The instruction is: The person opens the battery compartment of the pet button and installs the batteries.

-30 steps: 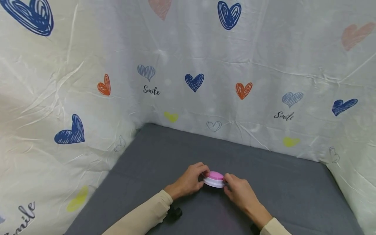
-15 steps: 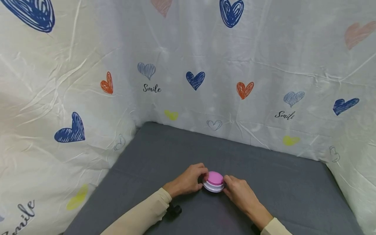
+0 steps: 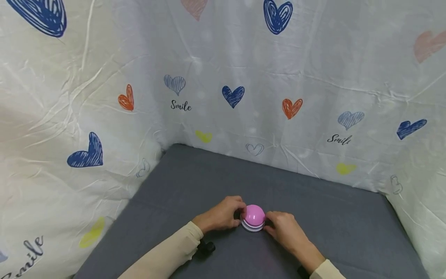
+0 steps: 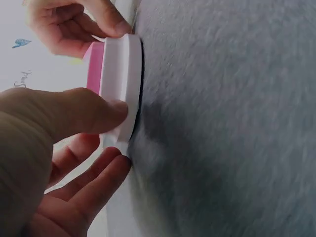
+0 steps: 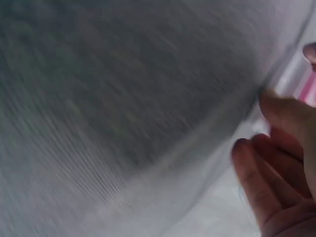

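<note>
A round push button with a glossy pink dome (image 3: pixel 254 215) on a stepped white base (image 4: pixel 116 69) is held between both hands near the middle of the grey cloth surface. My left hand (image 3: pixel 224 213) grips its left side, thumb across the white rim in the left wrist view and fingers on the far side. At the right side, my right hand (image 3: pixel 283 228) pinches the rim between thumb and fingers. The base's underside lies close to the grey cloth (image 4: pixel 222 123). Only a sliver of pink shows in the right wrist view, where my right fingers (image 5: pixel 256 182) hide much of the base.
A pale curtain (image 3: pixel 251 50) printed with hearts and "Smile" rises behind and at both sides of the grey cloth-covered table (image 3: pixel 313 209). A small black device (image 3: pixel 208 248) sits beneath my left wrist, near the beige sleeve (image 3: pixel 170 250).
The push button has tipped toward the head camera, so its dome shows rounder and fuller and the white base less. Both hands have kept their hold and shifted slightly down in the view.
</note>
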`<state>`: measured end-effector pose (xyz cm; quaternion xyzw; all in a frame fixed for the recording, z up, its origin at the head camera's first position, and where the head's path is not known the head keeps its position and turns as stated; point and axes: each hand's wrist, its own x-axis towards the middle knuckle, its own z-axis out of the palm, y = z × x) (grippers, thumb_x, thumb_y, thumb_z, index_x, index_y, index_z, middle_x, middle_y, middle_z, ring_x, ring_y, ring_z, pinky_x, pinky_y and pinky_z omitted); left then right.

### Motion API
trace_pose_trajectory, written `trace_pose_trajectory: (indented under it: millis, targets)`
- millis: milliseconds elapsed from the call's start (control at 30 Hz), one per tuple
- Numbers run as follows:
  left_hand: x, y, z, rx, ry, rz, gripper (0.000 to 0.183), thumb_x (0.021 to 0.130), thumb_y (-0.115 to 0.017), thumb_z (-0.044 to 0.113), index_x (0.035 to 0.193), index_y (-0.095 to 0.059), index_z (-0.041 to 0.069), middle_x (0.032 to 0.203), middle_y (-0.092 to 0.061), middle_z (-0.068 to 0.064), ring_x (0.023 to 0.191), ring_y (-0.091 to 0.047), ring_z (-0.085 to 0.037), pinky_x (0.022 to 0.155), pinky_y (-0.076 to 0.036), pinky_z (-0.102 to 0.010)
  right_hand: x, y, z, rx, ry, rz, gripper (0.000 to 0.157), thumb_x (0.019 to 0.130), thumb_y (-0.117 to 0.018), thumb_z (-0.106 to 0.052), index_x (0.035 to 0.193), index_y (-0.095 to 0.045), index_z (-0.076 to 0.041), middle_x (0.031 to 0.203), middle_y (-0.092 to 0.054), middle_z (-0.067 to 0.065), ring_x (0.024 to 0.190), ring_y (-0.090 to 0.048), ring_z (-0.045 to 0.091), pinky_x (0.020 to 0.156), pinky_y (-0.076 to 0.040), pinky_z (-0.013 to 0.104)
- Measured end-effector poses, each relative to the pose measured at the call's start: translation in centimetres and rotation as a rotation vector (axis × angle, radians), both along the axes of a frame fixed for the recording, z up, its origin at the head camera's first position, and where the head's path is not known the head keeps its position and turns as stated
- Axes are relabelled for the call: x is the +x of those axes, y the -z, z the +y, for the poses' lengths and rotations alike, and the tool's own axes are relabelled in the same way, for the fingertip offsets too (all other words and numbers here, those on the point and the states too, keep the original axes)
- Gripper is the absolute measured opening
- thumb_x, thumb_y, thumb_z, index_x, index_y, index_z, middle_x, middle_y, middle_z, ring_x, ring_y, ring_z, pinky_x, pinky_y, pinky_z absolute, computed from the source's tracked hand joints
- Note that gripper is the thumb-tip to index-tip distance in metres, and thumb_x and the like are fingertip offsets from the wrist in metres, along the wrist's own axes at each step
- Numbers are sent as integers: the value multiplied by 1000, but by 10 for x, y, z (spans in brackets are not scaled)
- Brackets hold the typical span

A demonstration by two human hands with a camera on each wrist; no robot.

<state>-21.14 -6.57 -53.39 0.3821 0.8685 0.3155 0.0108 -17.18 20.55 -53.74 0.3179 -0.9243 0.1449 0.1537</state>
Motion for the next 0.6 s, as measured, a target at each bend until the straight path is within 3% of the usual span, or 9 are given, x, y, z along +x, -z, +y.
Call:
trace_pose_trajectory:
  millis: [100, 200, 400, 500, 600]
  targets:
    - [0, -4, -3, 17, -34, 33, 17, 87, -87, 3, 96, -76, 12, 100, -68, -1, 96, -69, -21, 87, -59, -26, 0, -10, 7, 17, 56, 8, 23, 81, -95, -13, 98, -79, -13, 97, -79, -1, 87, -75, 15, 75, -64, 39]
    - [0, -12, -8, 62, -116, 73, 14, 89, -85, 5, 100, -77, 10, 103, -71, -4, 101, -72, -23, 92, -63, -35, -1, -24, 15, 24, 135, 33, 21, 86, -92, -18, 103, -81, -11, 104, -80, 3, 96, -78, 23, 79, -66, 45]
    - [-1, -37, -16, 149, -397, 164, 21, 93, -83, 12, 113, -78, 9, 112, -73, -11, 107, -72, -32, 92, -63, -49, -5, -53, 28, -12, 253, 72, 26, 94, -85, -21, 114, -80, -5, 117, -78, 13, 113, -73, 37, 91, -64, 57]
    - [-1, -46, -18, 112, -508, 222, 36, 96, -82, 23, 129, -75, 9, 127, -70, -15, 120, -66, -38, 99, -60, -56, -7, -58, 33, 8, 301, 83, 37, 98, -82, -27, 124, -77, -2, 127, -75, 20, 120, -69, 45, 99, -59, 64]
    - [1, -50, -20, 28, -567, 257, 56, 100, -78, 36, 148, -66, 10, 149, -61, -20, 140, -54, -45, 113, -51, -64, -7, -56, 37, 48, 344, 86, 51, 103, -76, -36, 138, -71, 0, 138, -68, 27, 128, -63, 51, 104, -54, 69]
